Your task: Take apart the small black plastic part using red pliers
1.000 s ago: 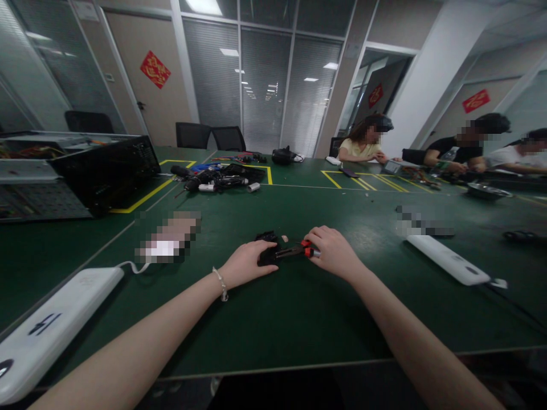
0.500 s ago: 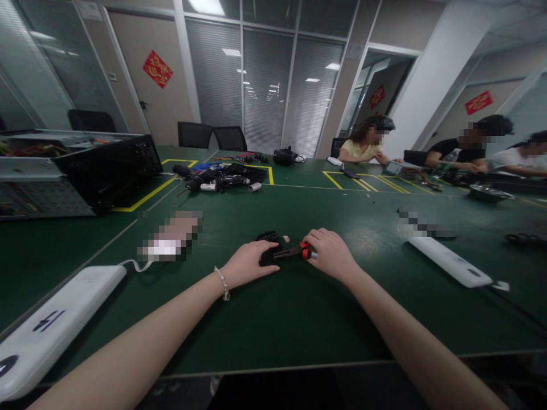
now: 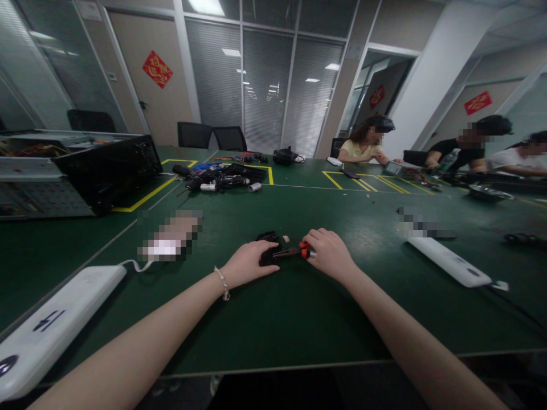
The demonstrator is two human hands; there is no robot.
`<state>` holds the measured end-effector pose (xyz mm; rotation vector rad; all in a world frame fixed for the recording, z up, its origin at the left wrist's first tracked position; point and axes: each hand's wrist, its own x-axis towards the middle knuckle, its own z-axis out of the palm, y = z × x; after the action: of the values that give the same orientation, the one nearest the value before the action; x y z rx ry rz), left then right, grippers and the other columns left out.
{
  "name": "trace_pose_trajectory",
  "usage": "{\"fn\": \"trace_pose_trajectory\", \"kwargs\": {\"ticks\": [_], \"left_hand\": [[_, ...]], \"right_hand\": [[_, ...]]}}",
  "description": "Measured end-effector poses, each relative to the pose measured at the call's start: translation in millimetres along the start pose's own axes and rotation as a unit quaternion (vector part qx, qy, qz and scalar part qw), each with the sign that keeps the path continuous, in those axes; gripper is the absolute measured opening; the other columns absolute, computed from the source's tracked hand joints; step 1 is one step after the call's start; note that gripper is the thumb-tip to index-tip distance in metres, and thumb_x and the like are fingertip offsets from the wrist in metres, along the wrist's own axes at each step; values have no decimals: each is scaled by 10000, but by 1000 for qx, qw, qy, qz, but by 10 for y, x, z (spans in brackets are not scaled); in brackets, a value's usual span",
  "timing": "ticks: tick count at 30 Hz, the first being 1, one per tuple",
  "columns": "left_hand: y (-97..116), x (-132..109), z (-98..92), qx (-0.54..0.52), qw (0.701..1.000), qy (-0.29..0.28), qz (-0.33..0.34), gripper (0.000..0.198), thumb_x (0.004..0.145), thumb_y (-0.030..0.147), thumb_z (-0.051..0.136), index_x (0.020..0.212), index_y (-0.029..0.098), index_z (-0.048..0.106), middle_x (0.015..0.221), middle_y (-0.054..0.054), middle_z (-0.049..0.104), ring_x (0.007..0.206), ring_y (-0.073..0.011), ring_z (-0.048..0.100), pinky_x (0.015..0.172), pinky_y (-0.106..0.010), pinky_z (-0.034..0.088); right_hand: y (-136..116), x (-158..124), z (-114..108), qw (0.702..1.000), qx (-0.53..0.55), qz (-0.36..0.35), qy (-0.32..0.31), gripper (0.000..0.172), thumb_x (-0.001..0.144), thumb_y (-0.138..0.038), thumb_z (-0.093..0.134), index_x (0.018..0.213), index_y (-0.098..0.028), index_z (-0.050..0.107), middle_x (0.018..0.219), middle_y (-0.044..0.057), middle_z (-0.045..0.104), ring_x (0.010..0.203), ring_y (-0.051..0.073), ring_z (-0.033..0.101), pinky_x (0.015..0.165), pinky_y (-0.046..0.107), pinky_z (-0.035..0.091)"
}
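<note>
Two hands meet on the green bench [image 3: 299, 324]: left hand [image 3: 249, 263] curled over a small black part [image 3: 267, 254], right hand [image 3: 331, 254] gripping pliers [image 3: 294, 250] by red-and-black handles, dark nose touching the part. Beyond lies a tool pile [image 3: 217, 177].

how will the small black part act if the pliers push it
The black part looks small and probably light, so it may slide on the smooth table unless the left hand pins it. It shows a blocky shape under the hand, so probably rigid. Metal pliers in the right hand could scratch it.
</note>
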<state>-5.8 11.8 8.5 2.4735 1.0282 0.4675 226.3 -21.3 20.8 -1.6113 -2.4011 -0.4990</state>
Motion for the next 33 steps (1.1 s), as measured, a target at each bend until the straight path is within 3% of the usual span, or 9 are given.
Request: {"fn": "trace_pose_trajectory", "kwargs": {"ticks": [11, 22, 33], "left_hand": [[-10, 6, 20, 4, 1000, 9, 21, 530, 741, 453, 576, 1211, 245, 448, 1195, -45, 535, 1048, -231, 513, 879, -359, 394], [-43, 15, 43, -3, 1000, 4, 17, 545, 733, 469, 582, 1212, 248, 444, 1195, -52, 535, 1062, -240, 508, 887, -385, 392], [-26, 17, 39, 1, 1000, 9, 25, 542, 734, 469, 581, 1211, 252, 445, 1182, -48, 544, 1043, -236, 519, 880, -377, 397]], "right_hand": [[-10, 3, -9, 1000, -13, 7, -2, 157, 703, -233, 541, 847, -184, 580, 866, 59, 592, 809, 194, 482, 688, 310, 347], [-74, 49, 52, 999, 43, -8, 11, 217, 710, -260, 535, 912, -184, 561, 922, 55, 568, 846, 184, 485, 735, 307, 377], [-113, 56, 51, 1000, 8, -9, 2, 194, 704, -266, 545, 876, -180, 570, 896, 63, 579, 821, 193, 479, 701, 304, 357]]}}
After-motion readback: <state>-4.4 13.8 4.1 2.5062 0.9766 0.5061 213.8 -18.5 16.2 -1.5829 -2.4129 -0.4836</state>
